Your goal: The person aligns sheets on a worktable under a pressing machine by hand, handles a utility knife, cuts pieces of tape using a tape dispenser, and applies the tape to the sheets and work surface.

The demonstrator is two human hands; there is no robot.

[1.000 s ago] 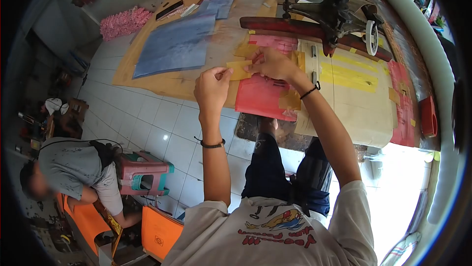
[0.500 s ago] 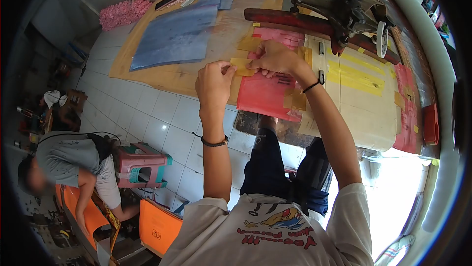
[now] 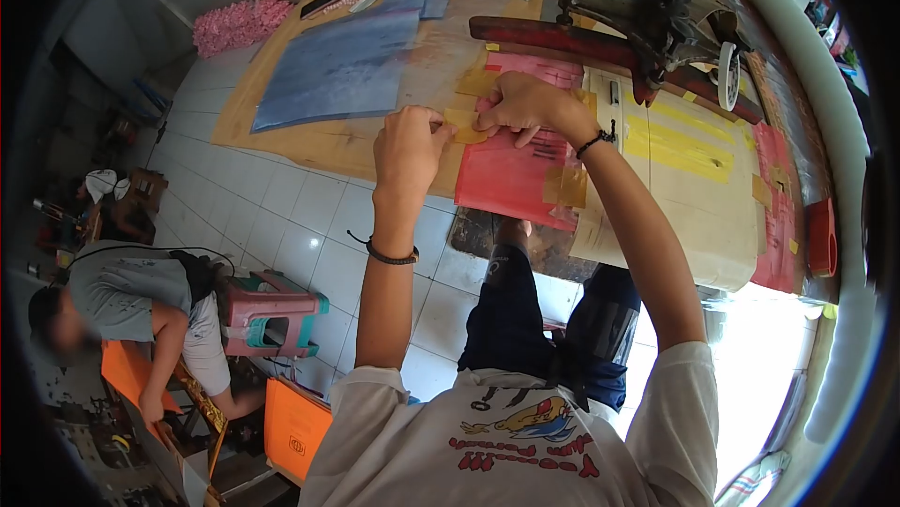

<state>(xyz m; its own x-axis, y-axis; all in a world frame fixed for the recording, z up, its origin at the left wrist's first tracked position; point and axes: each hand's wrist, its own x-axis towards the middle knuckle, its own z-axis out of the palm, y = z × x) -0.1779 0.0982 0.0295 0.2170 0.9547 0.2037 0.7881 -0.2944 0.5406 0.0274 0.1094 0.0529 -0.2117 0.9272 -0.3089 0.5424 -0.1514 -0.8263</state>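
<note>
A short strip of yellowish-brown tape (image 3: 463, 121) spans the gap between my hands, at the left edge of a red plastic sheet (image 3: 511, 184). My left hand (image 3: 411, 146) is closed, thumb and fingertips pinching the strip's left end. Over the red sheet, my right hand (image 3: 536, 109) has its fingers curled in and grips the strip's right end. More brown tape (image 3: 565, 186) is stuck along the sheet's right edge, where it meets a cream-coloured board (image 3: 675, 216). Dark printed marks on the sheet are partly covered by my right hand.
A black machine (image 3: 656, 29) with a long red bar (image 3: 553, 43) stands behind my hands. Blue plastic sheets (image 3: 337, 67) lie on the wooden table (image 3: 328, 146). At lower left a person (image 3: 141, 296) bends over an orange sheet (image 3: 131, 376), near stacked stools (image 3: 272, 315).
My left hand and forearm have shifted slightly, with the elbow further left. My right hand stays almost in place at the tape. The person at lower left has moved an arm over the orange sheet.
</note>
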